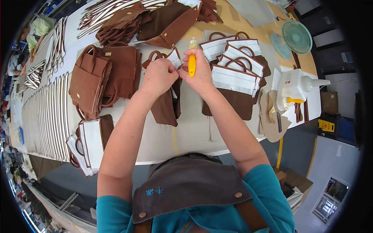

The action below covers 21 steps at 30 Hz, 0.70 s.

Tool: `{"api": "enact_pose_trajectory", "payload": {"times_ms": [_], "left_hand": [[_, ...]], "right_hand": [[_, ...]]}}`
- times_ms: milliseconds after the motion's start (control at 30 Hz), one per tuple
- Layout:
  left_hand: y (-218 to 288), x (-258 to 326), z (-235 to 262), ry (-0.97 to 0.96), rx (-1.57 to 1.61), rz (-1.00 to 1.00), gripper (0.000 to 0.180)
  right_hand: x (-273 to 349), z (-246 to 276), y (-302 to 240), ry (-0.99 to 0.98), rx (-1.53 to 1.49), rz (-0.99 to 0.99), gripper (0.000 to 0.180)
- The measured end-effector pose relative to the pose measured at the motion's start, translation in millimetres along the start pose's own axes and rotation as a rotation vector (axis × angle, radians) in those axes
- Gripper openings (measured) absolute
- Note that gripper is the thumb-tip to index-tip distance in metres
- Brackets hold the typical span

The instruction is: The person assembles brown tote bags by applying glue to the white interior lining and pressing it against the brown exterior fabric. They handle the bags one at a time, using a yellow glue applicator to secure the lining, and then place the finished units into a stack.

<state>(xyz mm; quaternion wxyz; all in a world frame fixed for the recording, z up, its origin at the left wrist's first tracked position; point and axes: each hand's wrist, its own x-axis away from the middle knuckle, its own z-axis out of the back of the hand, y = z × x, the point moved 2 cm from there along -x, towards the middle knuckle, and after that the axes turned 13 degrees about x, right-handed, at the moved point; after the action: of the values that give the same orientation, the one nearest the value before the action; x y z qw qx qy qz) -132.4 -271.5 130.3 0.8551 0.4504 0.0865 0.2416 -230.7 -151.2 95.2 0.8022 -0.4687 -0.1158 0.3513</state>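
A small brown bag piece [165,106] with a loop handle and a white-lined edge lies in front of me under both hands. My left hand [158,75] is closed in a pinch on its upper edge. In my right hand [197,73] is a tool with a yellow handle [192,66] and a pale, translucent tip pointing away from me; its kind is unclear. The right fingertips also meet the bag piece's edge, close to the left ones. Whatever lies between the fingertips is hidden.
Stacked brown bag pieces [91,79] lie left, with white-lined handled panels [237,79] right. Brown material [167,23] is heaped at the back. Long strips [46,116] cover the far left. A white bottle [291,87] and green fan [297,37] stand right. Another person [40,29] is far left.
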Motion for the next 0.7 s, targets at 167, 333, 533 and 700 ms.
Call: {"api": "enact_pose_trajectory", "payload": {"times_ms": [167, 333, 533, 700], "left_hand": [[-0.7, 5.6, -4.2, 0.17, -0.131, -0.195, 0.008], [0.8, 11.4, -0.8, 0.165, -0.207, -0.189, 0.01], [7.0, 17.0, 8.0, 0.147, -0.32, -0.226, 0.014], [14.9, 18.7, 11.9, -0.002, -0.458, -0.123, 0.015]], "right_hand": [[-3.7, -8.3, -2.3, 0.106, 0.133, 0.072, 0.053], [0.2, -12.5, -1.9, 0.161, 0.173, 0.135, 0.049], [2.9, -10.6, -8.2, 0.19, 0.147, 0.155, 0.047], [4.5, -12.1, -10.6, 0.18, 0.109, 0.142, 0.047]]}}
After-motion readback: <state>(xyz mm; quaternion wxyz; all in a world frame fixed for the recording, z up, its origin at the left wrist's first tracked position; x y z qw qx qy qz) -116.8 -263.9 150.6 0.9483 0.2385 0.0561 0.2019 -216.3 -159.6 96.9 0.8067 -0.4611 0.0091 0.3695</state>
